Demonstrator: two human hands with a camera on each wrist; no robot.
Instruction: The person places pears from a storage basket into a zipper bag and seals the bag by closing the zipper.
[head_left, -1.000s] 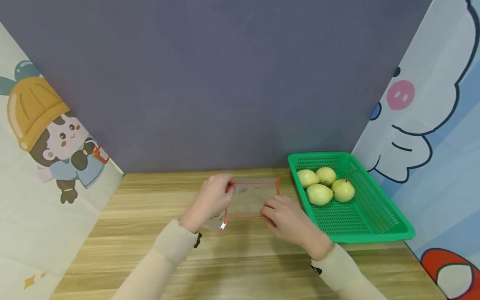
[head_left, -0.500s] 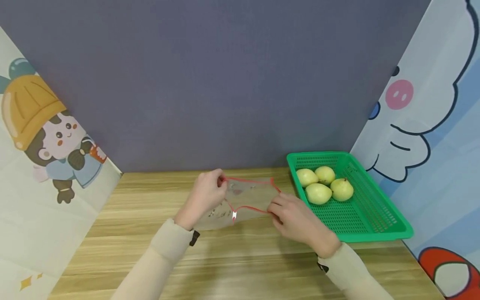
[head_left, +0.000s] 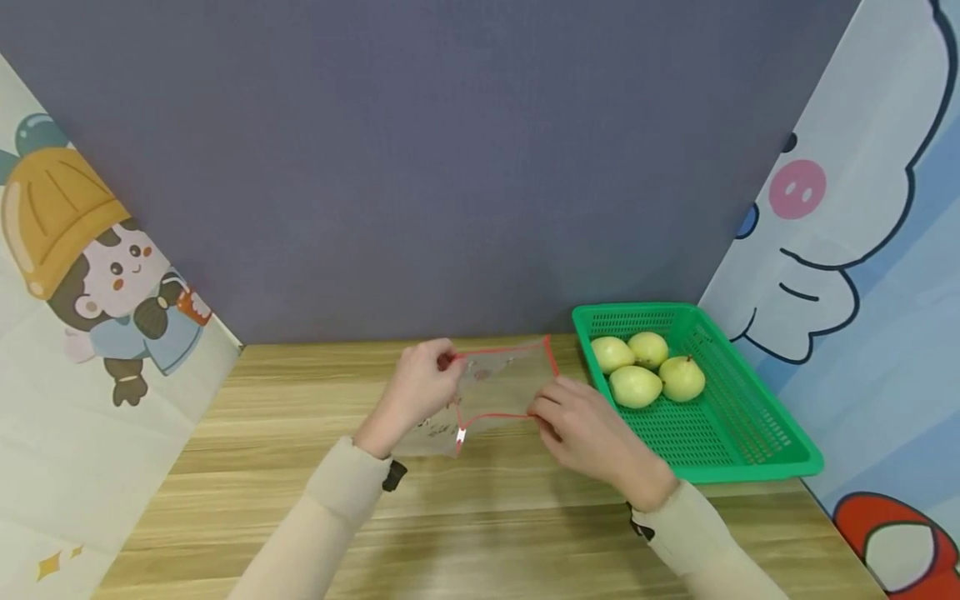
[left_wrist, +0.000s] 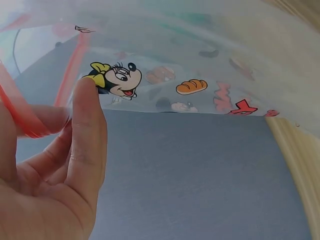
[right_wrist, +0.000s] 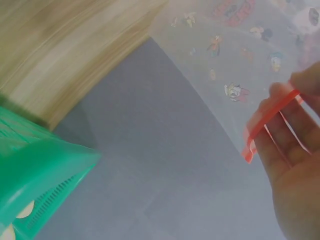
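A clear zip bag [head_left: 498,383] with red edging at its mouth is stretched between the two hands over the table. Cartoon prints, among them a mouse head and a bread roll, show on the bag [left_wrist: 190,75] in the left wrist view. My left hand [head_left: 423,382] pinches the red rim between thumb and fingers on the left side. On the right, my right hand [head_left: 588,429] grips the rim, its fingers [right_wrist: 287,127] behind the red strip in the right wrist view. The mouth gapes between them, and a white slider [head_left: 461,435] sits at its near left corner.
A green plastic basket [head_left: 750,477] stands on the right of the wooden table [head_left: 300,500], close to the right hand. Several yellow-green pears [head_left: 636,387] lie in its left part. A grey panel [head_left: 465,167] rises behind the table, with cartoon-printed sheets on both sides.
The bag's mouth was wider a second ago, then its near edge was drawn away from the person. Both hands have shifted slightly and keep hold of the rim.
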